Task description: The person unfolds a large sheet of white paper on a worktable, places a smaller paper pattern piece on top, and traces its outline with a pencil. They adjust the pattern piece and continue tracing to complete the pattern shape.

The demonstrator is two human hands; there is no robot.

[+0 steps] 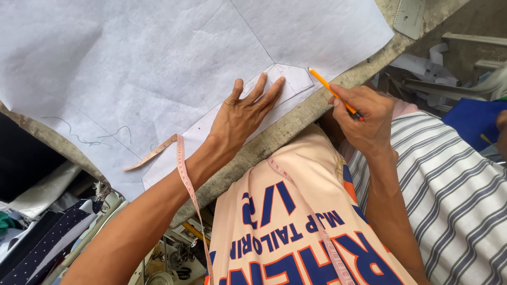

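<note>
Risk 1: the paper template (248,113) could be shifted under the left hand (244,113) if downward pressure is eased. Only the palm and spread fingers pin it, and its lower end hangs at the counter (296,119) edge, so a traced line would likely be thrown off.

Risk 2: the pencil (334,93) is held far back, near its dark end. The tip may wobble or snag on the big white sheet (132,58) w/ too much force; a tear or a wandering line could result.

Risk 3: the measuring tape (185,174), draped over the left forearm, trails onto the sheet. It could be dragged across the work & nudge the template.

Grip states: the left hand is laid flat and open, fingers fanned toward 1 o'clock, nothing clasped, just pressing. The right hand (364,119) is closed round the pencil in a writing pinch.

Position: the pencil runs from the right grip toward 10 o'clock, its tip just past the counter edge, near the template's far corner, at approx. 2 o'clock from the left fingertips. The template lies directly under the left hand & extends to 7 o'clock. A grey ruler (409,16) lies well apart at 1 o'clock.
</note>
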